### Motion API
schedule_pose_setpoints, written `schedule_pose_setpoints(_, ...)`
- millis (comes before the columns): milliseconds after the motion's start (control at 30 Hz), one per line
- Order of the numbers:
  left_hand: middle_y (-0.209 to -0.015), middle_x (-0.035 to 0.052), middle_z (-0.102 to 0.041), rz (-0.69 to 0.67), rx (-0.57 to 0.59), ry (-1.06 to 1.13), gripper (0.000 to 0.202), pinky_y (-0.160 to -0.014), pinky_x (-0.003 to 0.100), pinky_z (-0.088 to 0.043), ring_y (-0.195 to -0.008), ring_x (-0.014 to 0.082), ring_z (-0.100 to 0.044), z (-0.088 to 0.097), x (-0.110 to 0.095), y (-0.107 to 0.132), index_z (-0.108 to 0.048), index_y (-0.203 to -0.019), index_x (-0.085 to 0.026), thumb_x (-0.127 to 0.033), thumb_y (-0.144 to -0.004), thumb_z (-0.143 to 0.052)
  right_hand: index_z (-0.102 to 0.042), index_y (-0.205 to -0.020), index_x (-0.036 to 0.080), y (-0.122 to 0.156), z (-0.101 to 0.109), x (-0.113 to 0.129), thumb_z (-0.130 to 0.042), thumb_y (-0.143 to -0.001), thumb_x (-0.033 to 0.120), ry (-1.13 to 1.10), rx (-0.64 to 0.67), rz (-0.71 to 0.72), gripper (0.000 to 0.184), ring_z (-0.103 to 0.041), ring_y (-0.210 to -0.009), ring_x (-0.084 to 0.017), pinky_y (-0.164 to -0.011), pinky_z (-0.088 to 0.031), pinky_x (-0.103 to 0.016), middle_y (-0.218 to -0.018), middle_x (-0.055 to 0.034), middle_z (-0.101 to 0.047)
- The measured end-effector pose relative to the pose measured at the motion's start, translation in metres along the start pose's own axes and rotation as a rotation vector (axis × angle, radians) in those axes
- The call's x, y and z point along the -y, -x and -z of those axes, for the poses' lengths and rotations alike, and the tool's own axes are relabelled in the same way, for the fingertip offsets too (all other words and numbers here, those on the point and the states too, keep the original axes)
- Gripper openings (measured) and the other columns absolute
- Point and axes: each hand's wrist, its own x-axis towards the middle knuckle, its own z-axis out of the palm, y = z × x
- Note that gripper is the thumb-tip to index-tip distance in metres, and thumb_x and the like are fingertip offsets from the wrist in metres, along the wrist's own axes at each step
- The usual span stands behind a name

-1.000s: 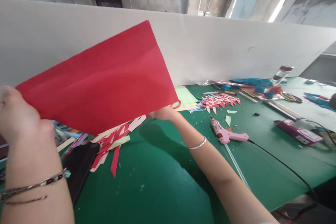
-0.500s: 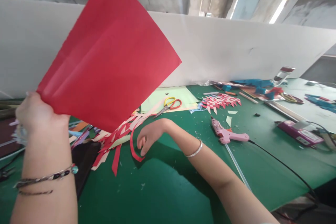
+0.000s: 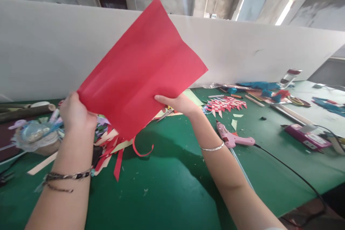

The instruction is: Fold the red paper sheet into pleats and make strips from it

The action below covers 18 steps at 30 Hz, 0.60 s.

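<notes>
A large sheet of red paper (image 3: 142,68) is held up tilted above the table. My left hand (image 3: 78,113) is closed on its lower left corner. At the lower right edge my right hand (image 3: 179,103) grips the sheet, the thumb on the near face and the other fingers hidden behind it. Below the sheet lies a pile of red and pale paper strips (image 3: 118,163), and one curled red strip (image 3: 142,154) stretches out to the right. Scissors (image 3: 165,114) are partly covered by the sheet and my right hand.
To the right lie a pink glue gun (image 3: 231,136) with a black cord and a woven red-and-white paper piece (image 3: 225,105). A purple device (image 3: 307,137) sits farther right. A white partition (image 3: 256,50) stands behind the green table (image 3: 161,194).
The red sheet has moved right and down with my left hand. My right hand has risen from beside the curled red strip and taken hold of the sheet's edge.
</notes>
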Motion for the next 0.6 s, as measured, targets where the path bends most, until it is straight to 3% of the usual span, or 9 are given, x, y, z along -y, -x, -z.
schedule_pose_setpoints(133,-0.116,0.0130,-0.059,-0.039,0.285,-0.402,0.043,-0.071,0.035,-0.052,-0.097,0.0206,-0.060,-0.002,-0.004,0.016,-0.043,-0.116,-0.014,-0.034,-0.088,-0.017,-0.051,-0.081,0.017,-0.009,0.016,-0.009,-0.046,-0.084,0.033,0.031,-0.266,0.001,0.017,-0.044,-0.041,-0.006,-0.046,-0.040,-0.021,-0.058,0.0036,-0.052)
schedule_pose_setpoints(233,-0.110,0.0090,-0.064,-0.114,0.540,-0.725,0.043,-0.080,0.036,-0.048,-0.098,0.0242,-0.060,0.000,-0.005,0.027,-0.054,-0.110,-0.017,-0.046,-0.084,-0.035,-0.049,-0.078,0.017,-0.011,0.031,-0.017,-0.042,-0.084,0.026,0.092,-0.431,-0.008,0.012,-0.045,-0.041,-0.007,-0.045,-0.040,-0.021,-0.052,0.0036,-0.049)
schedule_pose_setpoints(333,-0.108,0.0041,-0.066,-0.139,0.886,-1.080,0.042,-0.083,0.035,-0.044,-0.100,0.0253,-0.059,-0.001,0.002,0.037,-0.061,-0.102,-0.023,-0.052,-0.078,-0.044,-0.047,-0.069,0.017,-0.010,0.041,-0.021,-0.041,-0.084,0.027,0.154,-0.487,-0.035,0.018,-0.042,-0.037,-0.008,-0.043,-0.038,-0.023,-0.044,0.0044,-0.043)
schedule_pose_setpoints(400,-0.111,0.0061,-0.066,-0.124,1.053,-1.255,0.045,-0.081,0.035,-0.045,-0.100,0.0274,-0.060,-0.005,0.010,0.041,-0.062,-0.104,-0.023,-0.053,-0.075,-0.045,-0.047,-0.067,0.018,-0.009,0.043,-0.022,-0.040,-0.084,0.028,0.168,-0.496,-0.025,0.021,-0.040,-0.035,-0.008,-0.043,-0.038,-0.024,-0.042,0.0048,-0.041)
schedule_pose_setpoints(533,-0.119,0.0139,-0.061,-0.111,1.175,-1.442,0.051,-0.081,0.037,-0.044,-0.103,0.0322,-0.058,-0.012,0.035,0.045,-0.059,-0.113,-0.019,-0.045,-0.069,-0.052,-0.048,-0.074,0.016,-0.011,0.041,-0.021,-0.039,-0.085,0.025,0.166,-0.483,-0.013,0.017,-0.048,-0.038,-0.009,-0.045,-0.039,-0.022,-0.048,0.0031,-0.050)
schedule_pose_setpoints(600,-0.116,0.0151,-0.063,-0.129,1.195,-1.486,0.048,-0.077,0.036,-0.044,-0.100,0.0322,-0.059,-0.014,0.047,0.044,-0.062,-0.107,-0.018,-0.041,-0.066,-0.055,-0.048,-0.076,0.016,-0.013,0.039,-0.021,-0.038,-0.085,0.023,0.174,-0.469,-0.024,0.016,-0.051,-0.038,-0.009,-0.044,-0.038,-0.021,-0.047,0.0032,-0.050)
